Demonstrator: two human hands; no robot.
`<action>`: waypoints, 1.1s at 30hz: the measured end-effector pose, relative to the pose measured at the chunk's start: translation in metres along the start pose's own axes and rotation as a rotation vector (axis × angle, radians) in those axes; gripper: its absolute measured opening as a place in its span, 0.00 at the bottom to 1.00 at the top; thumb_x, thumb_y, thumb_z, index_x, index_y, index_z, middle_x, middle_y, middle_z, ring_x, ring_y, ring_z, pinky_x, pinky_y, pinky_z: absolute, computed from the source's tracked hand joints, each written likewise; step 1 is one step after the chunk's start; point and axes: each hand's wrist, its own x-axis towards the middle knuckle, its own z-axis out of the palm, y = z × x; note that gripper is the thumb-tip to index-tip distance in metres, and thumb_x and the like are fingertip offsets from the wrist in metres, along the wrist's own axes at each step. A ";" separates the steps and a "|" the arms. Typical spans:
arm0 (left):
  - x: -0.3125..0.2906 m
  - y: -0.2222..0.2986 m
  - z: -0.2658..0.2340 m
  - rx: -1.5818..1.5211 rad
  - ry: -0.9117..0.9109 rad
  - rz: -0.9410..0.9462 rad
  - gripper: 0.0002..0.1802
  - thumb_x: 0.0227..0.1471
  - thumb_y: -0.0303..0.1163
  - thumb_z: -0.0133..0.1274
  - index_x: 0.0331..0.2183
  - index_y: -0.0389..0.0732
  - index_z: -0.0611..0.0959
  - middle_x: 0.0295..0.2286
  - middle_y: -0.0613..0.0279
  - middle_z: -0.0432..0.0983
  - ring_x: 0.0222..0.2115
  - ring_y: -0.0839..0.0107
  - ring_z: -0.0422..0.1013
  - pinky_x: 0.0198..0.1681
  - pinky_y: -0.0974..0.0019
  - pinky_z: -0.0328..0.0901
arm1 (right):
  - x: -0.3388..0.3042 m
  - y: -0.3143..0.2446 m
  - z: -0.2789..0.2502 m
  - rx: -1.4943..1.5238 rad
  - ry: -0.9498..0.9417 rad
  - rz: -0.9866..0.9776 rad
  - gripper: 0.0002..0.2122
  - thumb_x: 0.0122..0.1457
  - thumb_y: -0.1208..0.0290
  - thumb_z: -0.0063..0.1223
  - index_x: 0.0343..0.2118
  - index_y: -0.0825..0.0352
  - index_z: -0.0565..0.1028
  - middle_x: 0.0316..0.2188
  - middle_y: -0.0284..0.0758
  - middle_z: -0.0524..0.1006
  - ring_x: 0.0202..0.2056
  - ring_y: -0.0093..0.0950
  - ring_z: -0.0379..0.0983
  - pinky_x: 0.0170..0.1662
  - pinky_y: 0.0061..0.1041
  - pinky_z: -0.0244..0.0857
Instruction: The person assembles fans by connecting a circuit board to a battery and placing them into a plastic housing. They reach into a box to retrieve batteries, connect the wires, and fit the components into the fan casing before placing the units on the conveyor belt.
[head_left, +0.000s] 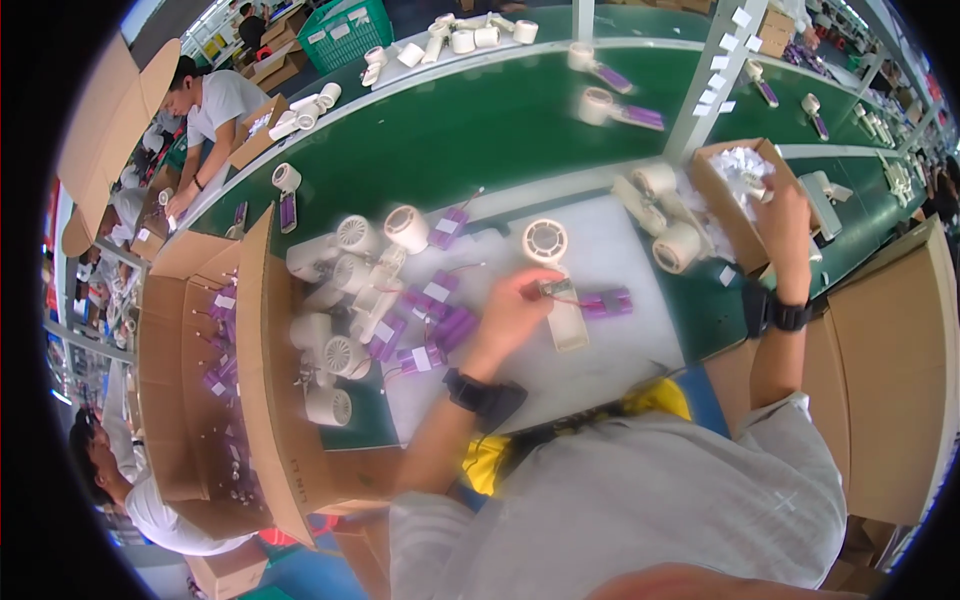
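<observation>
On the pale work mat [480, 390] in front of me lies a white handheld fan body [569, 328], with its round ringed head at the far end. My left hand [515, 315] is closed on it at the neck, fingers beside a small circuit board [558, 288]. A purple battery pack [608, 303] sits just right of the handle, joined by a thin wire. My right hand [787, 222] reaches over a cardboard box [727, 195] of small white pieces [742, 168]. Its fingertips are blurred against the contents, so whether they grip anything is unclear.
Left of the mat lie piled white fan bodies [347, 356] and several purple battery packs [422, 358]. A tall open carton [285, 400] stands farther left. Beyond runs a green conveyor [450, 135] carrying fan units [597, 106]. More white fan parts [676, 248] lie near the right box.
</observation>
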 end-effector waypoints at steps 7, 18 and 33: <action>-0.001 0.001 -0.004 0.047 -0.016 0.028 0.18 0.46 0.19 0.56 0.42 0.38 0.84 0.28 0.67 0.78 0.24 0.84 0.67 0.27 0.77 0.63 | -0.079 -0.074 0.065 0.567 -0.618 -0.454 0.15 0.47 0.75 0.61 0.41 0.70 0.76 0.31 0.42 0.76 0.36 0.40 0.74 0.42 0.32 0.68; 0.000 0.003 -0.010 0.134 -0.070 0.078 0.21 0.45 0.18 0.58 0.45 0.37 0.83 0.38 0.63 0.79 0.30 0.80 0.72 0.34 0.76 0.68 | -0.048 -0.071 0.076 0.505 -1.329 -0.184 0.17 0.56 0.73 0.57 0.49 0.69 0.73 0.38 0.38 0.77 0.44 0.28 0.74 0.44 0.25 0.66; -0.003 0.021 -0.011 0.414 0.007 0.255 0.19 0.42 0.21 0.62 0.41 0.35 0.84 0.29 0.58 0.79 0.26 0.76 0.74 0.31 0.74 0.67 | -0.064 -0.061 0.079 1.241 -1.418 0.028 0.37 0.45 0.82 0.66 0.60 0.64 0.63 0.52 0.36 0.68 0.50 0.27 0.69 0.53 0.28 0.67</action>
